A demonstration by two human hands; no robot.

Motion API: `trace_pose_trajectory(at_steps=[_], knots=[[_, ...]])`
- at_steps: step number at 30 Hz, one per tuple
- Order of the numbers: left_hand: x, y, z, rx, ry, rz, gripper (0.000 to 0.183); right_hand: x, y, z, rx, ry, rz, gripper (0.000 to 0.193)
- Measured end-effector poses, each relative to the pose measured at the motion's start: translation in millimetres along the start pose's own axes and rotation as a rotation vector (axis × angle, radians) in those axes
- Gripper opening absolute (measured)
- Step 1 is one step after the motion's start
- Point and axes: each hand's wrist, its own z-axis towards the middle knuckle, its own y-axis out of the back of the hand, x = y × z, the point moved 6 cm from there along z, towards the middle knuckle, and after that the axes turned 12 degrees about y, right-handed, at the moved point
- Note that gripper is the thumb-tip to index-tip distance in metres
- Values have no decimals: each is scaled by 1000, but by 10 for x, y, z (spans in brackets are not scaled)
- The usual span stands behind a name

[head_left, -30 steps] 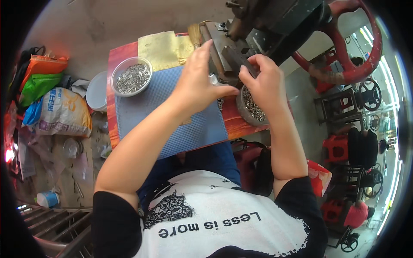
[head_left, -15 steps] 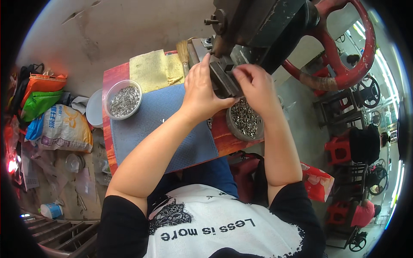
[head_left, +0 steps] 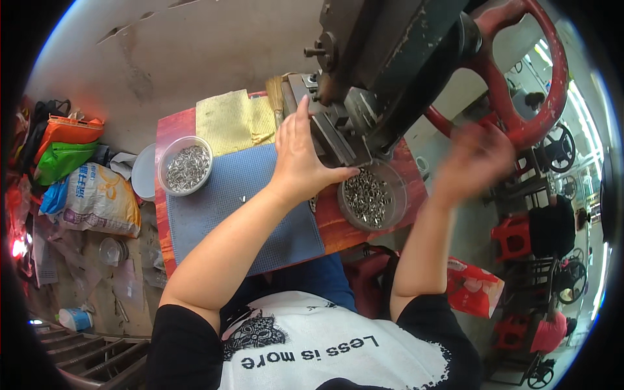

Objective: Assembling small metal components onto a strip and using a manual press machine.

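My left hand [head_left: 300,156] lies along the near left side of the metal fixture [head_left: 333,138] under the hand press [head_left: 396,45]. Its fingers stretch upward and the thumb points right along the fixture's front edge; nothing shows in its grasp. My right hand [head_left: 478,162], smeared by motion, is at the lower rim of the press's red handwheel [head_left: 520,123]. Whether it touches the wheel cannot be made out. Below the fixture stands a clear tub [head_left: 396,201] with many small shiny metal parts. Another round tub [head_left: 162,170] of silvery pieces sits at the table's left.
A blue textured mat [head_left: 227,221] covers much of the red table [head_left: 174,127], with one small part on it. Yellow cloth [head_left: 224,114] and a brush [head_left: 275,101] lie behind. Bags [head_left: 97,195] crowd the floor at left. Co-workers, red stools and other presses are at right.
My right hand has left the fixture and swung right to the red handwheel. The left hand stays by the fixture, and the right tub is now more exposed.
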Motion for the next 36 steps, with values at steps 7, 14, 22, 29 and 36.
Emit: trace_pose_trajectory(at_steps=[7, 14, 22, 29, 36], knots=[[-23, -31, 26, 29, -25, -51, 143, -853, 253, 412, -24, -40, -55, 70], [103, -67, 371, 85, -48, -5, 146, -890, 364, 1435, 330, -319, 28, 40], [184, -160, 755, 178, 27, 4, 148, -1083, 190, 1950, 435, -423, 139, 27], [229, -176, 771, 208, 52, -42, 150, -710, 132, 489, -222, -109, 231, 33], [173, -147, 389, 182, 30, -26, 152, -909, 217, 856, -27, -399, 328, 28]])
